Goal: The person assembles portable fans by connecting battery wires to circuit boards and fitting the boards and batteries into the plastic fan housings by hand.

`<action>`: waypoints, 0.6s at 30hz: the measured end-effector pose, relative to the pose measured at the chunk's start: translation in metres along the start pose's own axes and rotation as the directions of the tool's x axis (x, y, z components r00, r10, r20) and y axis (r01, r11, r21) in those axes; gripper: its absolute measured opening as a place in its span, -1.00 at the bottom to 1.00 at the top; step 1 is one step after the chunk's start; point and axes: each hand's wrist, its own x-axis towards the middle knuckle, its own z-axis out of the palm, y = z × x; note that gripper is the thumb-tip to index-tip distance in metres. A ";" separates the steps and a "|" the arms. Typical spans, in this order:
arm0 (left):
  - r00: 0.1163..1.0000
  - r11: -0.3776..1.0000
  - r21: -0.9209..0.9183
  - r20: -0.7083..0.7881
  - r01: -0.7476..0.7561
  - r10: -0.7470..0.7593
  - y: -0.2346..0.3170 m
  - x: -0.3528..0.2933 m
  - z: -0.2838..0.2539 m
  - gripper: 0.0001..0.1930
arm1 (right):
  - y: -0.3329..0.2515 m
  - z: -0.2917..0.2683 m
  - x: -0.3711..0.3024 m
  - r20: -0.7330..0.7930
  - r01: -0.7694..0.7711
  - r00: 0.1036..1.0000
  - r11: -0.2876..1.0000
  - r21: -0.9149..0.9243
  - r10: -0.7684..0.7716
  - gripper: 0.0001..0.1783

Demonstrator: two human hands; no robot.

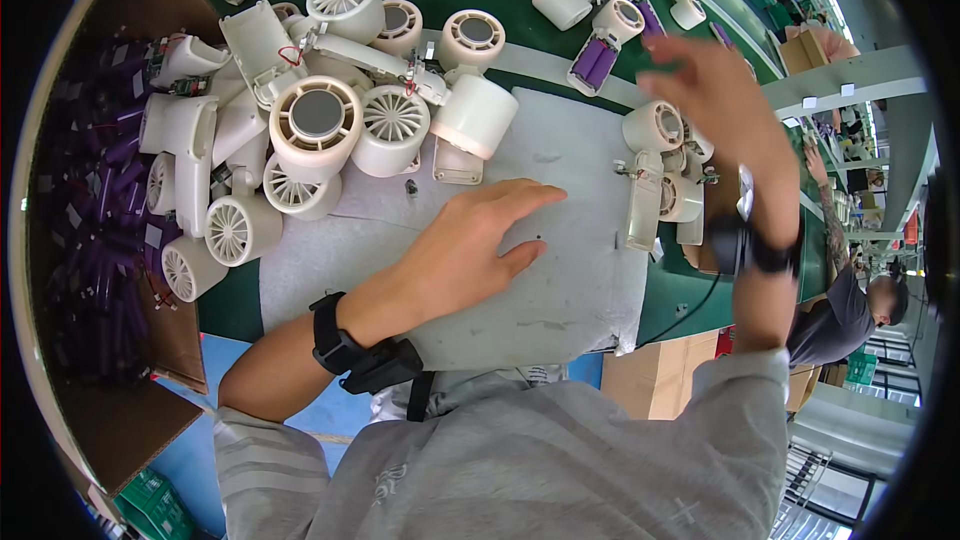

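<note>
My left hand [465,250] hovers over a pale grey sheet [570,270], empty, with its index finger and thumb stretched apart. At the right, my right hand [715,95] is raised and blurred; its fingers look spread, and I see nothing between them. Just below that hand lie several white fan housings [645,205]. Beyond its fingertips is an opened white fan unit [595,60] with purple battery cells in its handle. A pile of white handheld-fan parts [315,125], with round grilles and thin red wires, lies ahead and left of my left hand.
An open cardboard box [130,420] at the left holds many purple battery cells [105,200]. Under the sheet is a green worktop [670,285]. A dark cable [690,308] runs along its right side. More workstations and another person [845,325] are at the far right.
</note>
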 end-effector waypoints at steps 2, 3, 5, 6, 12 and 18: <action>1.000 1.000 -0.006 0.009 0.001 -0.001 0.000 -0.001 -0.001 -0.51 | 0.021 0.004 0.056 -0.003 0.091 0.996 0.993 -0.080 -0.092 -0.45; 1.000 1.000 -0.007 0.010 0.010 -0.010 0.001 -0.002 -0.002 -0.54 | 0.022 0.013 0.079 0.020 0.092 0.996 0.992 -0.085 -0.091 -0.41; 1.000 1.000 -0.009 0.009 0.014 -0.013 -0.001 0.000 -0.002 -0.57 | 0.044 0.046 0.123 0.060 0.086 0.995 0.974 -0.211 -0.075 -0.30; 1.000 1.000 -0.008 0.021 0.010 -0.010 -0.002 0.000 -0.001 -0.59 | 0.057 0.068 0.140 0.075 0.087 0.995 0.942 -0.323 -0.066 -0.24; 0.996 0.996 0.031 0.010 -0.085 0.085 -0.013 -0.001 0.001 -0.70 | 0.064 0.101 0.160 0.072 0.064 0.996 0.979 -0.191 -0.051 -0.24; 0.998 0.998 0.029 -0.016 -0.064 0.065 -0.009 -0.003 0.002 -0.70 | 0.005 0.024 0.108 -0.006 0.085 0.996 0.961 0.264 -0.086 -0.37</action>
